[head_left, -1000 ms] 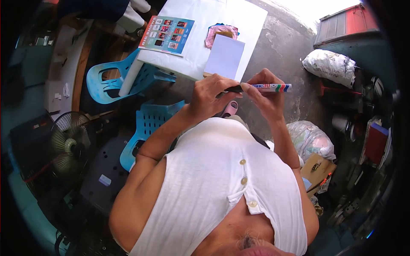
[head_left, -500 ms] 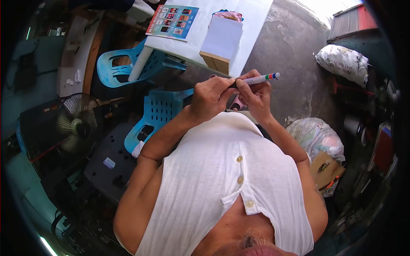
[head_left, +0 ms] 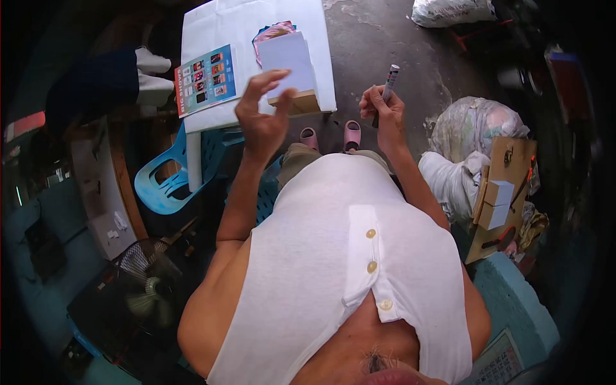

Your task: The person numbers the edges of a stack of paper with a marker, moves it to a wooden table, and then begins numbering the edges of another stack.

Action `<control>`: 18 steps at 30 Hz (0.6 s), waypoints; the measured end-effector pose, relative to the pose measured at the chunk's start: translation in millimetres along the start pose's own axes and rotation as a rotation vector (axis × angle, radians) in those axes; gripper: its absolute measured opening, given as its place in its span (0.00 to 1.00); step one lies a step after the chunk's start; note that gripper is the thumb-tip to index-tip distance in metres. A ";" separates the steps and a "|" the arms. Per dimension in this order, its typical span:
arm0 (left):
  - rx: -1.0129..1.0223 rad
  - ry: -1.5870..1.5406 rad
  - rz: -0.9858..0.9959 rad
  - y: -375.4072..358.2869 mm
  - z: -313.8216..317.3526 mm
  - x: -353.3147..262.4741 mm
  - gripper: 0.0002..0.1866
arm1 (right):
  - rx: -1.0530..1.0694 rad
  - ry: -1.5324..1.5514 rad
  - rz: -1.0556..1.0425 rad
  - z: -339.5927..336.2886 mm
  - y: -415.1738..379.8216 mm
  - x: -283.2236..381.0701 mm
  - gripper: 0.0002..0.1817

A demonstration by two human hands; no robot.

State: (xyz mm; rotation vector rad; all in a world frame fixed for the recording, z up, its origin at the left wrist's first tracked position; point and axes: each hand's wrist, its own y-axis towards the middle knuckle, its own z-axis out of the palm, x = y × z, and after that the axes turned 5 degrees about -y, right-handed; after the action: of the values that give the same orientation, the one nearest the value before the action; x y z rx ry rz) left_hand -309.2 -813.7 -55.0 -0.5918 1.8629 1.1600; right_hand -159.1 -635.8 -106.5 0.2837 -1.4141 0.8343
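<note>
My left hand [head_left: 262, 119] is raised with its fingers apart and curved, nothing between them. It is in front of the near corner of the white table [head_left: 244, 19], beside a stack of white paper [head_left: 285, 56] on a brown box [head_left: 304, 102]. Farther right, my right hand [head_left: 387, 119] is wrapped round a marker [head_left: 391, 80], whose light end points up and away from me. The marker's dark lower end shows below the fingers. On the table, left of the paper, lies a colourful printed sheet [head_left: 205, 80].
Blue plastic chairs [head_left: 157, 189] stand under and beside the table. A fan [head_left: 151, 285] is at lower left. Plastic sacks [head_left: 475, 125] and a wooden board [head_left: 510, 167] with small white boxes [head_left: 499, 192] are at right. Another person's dark clothing [head_left: 96, 83] shows at upper left.
My hands have moved apart; the left one let go and opened, while the marker stays in the right, now tilted more upright. The view has shifted, showing the pink slippers and more at right.
</note>
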 end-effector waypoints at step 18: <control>0.227 -0.683 -1.255 3.9 -39.9 310.7 0.46 | 0.173 -0.369 0.434 -2.4 16.0 -176.5 0.18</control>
State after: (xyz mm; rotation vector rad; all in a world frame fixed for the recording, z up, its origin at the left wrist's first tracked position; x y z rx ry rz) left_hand -494.3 -835.4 -306.8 -0.8792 0.7162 0.2158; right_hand -156.6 -683.2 -277.3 0.2757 -1.7840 1.3137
